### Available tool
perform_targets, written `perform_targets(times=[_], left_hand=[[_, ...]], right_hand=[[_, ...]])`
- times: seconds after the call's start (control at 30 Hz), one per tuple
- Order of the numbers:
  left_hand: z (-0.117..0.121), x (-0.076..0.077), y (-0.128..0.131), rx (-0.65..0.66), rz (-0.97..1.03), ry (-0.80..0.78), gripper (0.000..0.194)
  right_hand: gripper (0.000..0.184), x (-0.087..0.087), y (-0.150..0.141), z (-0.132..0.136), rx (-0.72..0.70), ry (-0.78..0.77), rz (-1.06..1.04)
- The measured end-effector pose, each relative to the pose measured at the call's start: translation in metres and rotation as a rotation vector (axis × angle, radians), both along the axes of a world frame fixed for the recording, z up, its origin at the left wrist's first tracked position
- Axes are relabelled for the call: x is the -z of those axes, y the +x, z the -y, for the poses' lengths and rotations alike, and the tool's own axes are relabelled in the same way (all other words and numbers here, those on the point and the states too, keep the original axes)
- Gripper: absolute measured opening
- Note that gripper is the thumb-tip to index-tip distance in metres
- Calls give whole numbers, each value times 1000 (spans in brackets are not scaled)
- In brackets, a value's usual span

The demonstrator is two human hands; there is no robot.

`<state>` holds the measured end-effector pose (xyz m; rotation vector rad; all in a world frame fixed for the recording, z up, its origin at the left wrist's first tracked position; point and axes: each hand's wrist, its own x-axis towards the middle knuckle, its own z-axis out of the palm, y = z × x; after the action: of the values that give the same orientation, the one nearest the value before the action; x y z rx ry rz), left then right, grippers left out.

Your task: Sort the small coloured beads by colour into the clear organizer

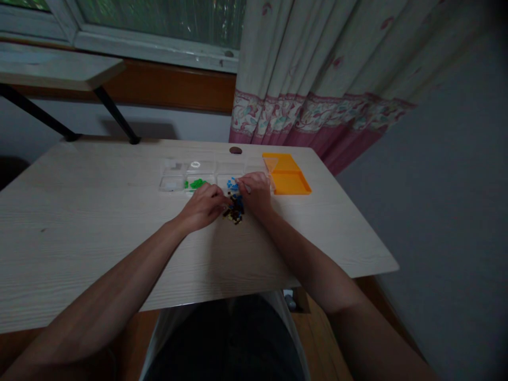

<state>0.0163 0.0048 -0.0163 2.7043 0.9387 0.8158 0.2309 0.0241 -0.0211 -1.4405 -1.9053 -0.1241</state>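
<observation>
A small mixed pile of dark, blue and yellowish pieces (pixel 235 208) lies on the table between my hands. My left hand (pixel 203 206) reaches the pile's left edge with fingers curled and tips together; anything between them is too small to make out. Just beyond the pile, my right hand (pixel 256 191) is bent over the near side of a clear plastic box, fingertips pinched beside some blue pieces (pixel 232 184). Whatever it holds is hidden. Green pieces (pixel 197 183) lie in the compartment to the left of the blue ones. The clear divided box (pixel 172 183) has open lids behind its compartments.
An orange open case (pixel 291 182) lies right of the clear box. A dark reddish-brown oval object (pixel 235 150) rests near the table's back edge. A raised shelf (pixel 79 69) on black legs stands at the back left. Curtains (pixel 286 116) hang behind the table (pixel 99 233).
</observation>
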Motion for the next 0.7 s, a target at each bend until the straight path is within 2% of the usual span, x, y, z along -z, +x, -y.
perform_targets(times=[0.5,0.7], left_hand=[[3,-4,1,-47,-62,-6,19],[4,-4,2,-42,-71,-7,25]], right_hand=[[25,3,0,-2,-29,0,-24],[26,2,0,-1,-39,-16,-17]])
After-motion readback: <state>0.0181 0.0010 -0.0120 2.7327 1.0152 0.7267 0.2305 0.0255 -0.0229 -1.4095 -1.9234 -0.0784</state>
